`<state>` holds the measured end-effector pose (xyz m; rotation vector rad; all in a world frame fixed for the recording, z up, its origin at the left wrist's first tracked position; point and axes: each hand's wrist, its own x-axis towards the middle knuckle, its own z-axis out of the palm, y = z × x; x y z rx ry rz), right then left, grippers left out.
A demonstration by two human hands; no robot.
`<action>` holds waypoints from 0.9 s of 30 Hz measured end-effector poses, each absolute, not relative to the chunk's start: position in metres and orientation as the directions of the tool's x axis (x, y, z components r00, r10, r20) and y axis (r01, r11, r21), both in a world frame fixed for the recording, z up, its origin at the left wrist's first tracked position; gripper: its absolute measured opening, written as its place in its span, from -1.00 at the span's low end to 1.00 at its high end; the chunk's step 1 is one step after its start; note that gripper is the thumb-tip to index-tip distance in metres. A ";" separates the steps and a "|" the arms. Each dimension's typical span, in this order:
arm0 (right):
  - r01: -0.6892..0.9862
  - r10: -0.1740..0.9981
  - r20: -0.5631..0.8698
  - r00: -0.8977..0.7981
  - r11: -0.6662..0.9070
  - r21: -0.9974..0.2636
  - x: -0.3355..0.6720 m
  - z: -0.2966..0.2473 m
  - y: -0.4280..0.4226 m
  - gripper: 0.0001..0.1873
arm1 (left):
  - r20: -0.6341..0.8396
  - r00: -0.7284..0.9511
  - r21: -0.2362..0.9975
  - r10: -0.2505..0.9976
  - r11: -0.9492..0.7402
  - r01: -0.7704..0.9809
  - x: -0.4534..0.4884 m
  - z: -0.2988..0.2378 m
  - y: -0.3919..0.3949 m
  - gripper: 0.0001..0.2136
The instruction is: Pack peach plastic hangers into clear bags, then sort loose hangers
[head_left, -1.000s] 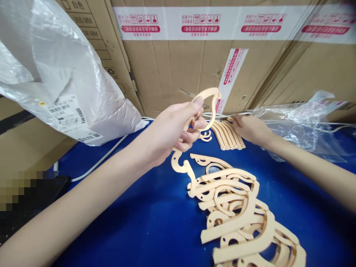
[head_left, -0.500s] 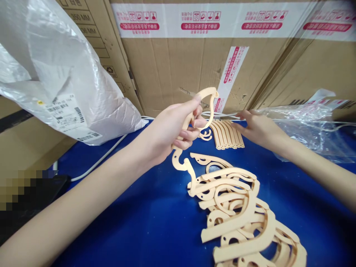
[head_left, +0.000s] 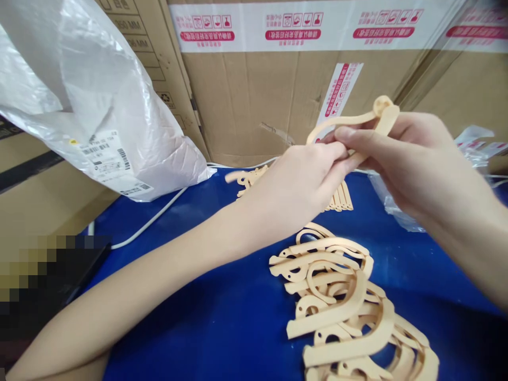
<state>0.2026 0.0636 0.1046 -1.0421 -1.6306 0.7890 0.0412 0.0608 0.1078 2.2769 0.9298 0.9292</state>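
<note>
Up in front of the cardboard, both hands grip a beige plastic folding hanger [head_left: 356, 120]. My left hand [head_left: 304, 177] reaches across to the right, its fingers closed on the hanger's lower part and hiding most of it. My right hand [head_left: 420, 153] pinches it with the thumb on top, near the jointed end that sticks up. Below them lies a heap of beige folding hangers [head_left: 337, 320], overlapping on the blue table. Behind my left hand shows a neat row of hanger arms [head_left: 344, 200], partly covered. Loose beige hanger parts [head_left: 246, 180] peek out beyond my left wrist.
Cardboard boxes [head_left: 246, 95] with white and red tape wall off the back. A white plastic parcel bag [head_left: 119, 106] leans at the left, beside a cable [head_left: 159, 219]. Crumpled clear plastic [head_left: 400, 209] lies at the right on the blue table [head_left: 198, 317].
My left hand has moved right, and my right hand has come up from beside the row to meet it. Both now hold a hanger. Loose parts now show at the back left.
</note>
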 end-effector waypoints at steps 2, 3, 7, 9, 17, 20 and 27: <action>0.372 0.894 0.434 -0.112 0.442 -0.816 0.209 0.107 0.066 -0.83 | 0.458 0.544 0.525 0.703 -0.708 0.473 0.040 0.102 0.063 -0.80; 0.453 0.878 0.469 -0.100 0.460 -0.764 0.212 0.108 0.068 -0.79 | 0.497 0.535 0.458 0.683 -0.730 0.507 0.039 0.100 0.064 -0.81; 0.724 0.793 0.604 -0.081 0.463 -0.511 0.227 0.111 0.075 -0.78 | 0.671 0.446 0.331 0.592 -0.778 0.534 0.035 0.093 0.069 -0.85; 0.779 0.731 0.673 -0.117 0.488 -0.395 0.234 0.112 0.077 -0.63 | 0.689 0.378 0.432 0.619 -0.769 0.471 0.031 0.095 0.072 -0.84; 0.941 0.633 0.730 -0.256 0.335 0.040 0.235 0.110 0.071 -0.57 | 0.237 0.533 0.941 0.812 -0.328 0.082 0.012 0.118 0.084 -0.75; 0.959 0.685 0.674 -0.277 0.240 0.150 0.228 0.104 0.071 -0.53 | 0.509 0.332 0.785 0.794 -0.586 0.198 0.018 0.108 0.087 -0.76; 0.898 0.660 0.621 -0.423 0.213 0.385 0.225 0.096 0.070 -0.61 | 0.048 0.584 0.990 0.810 -0.118 0.083 0.038 0.083 0.089 -0.68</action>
